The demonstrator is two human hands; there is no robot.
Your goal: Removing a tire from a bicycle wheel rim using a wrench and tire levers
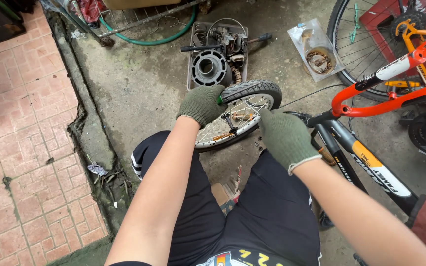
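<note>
- The small wheel (240, 113) with its grey tyre and shiny spokes stands on the concrete floor (144, 93), right in front of your knees.
- The floor is grey, wet-looking and dirty. Red brick paving (20, 123) runs along its left side, past a cracked kerb.
- Your left hand (202, 104), in a green knit glove, is closed on the top left of the tyre. A bit of green (220, 100) peeks out by your fingers.
- Your right hand (287, 138), also gloved, is by the right side of the wheel. Its fingers curl down, but you cannot tell what they grip.
- So the wheel sits between your two hands, which are apart.
- Just behind the wheel is a grey tray (216, 54) full of metal parts.
- A clear bag (316, 49) with rusty bits lies near it, to the right.
- An orange and black bike frame (375, 98) leans in on your right.
- A green hose (154, 37) curls at the far edge.
</note>
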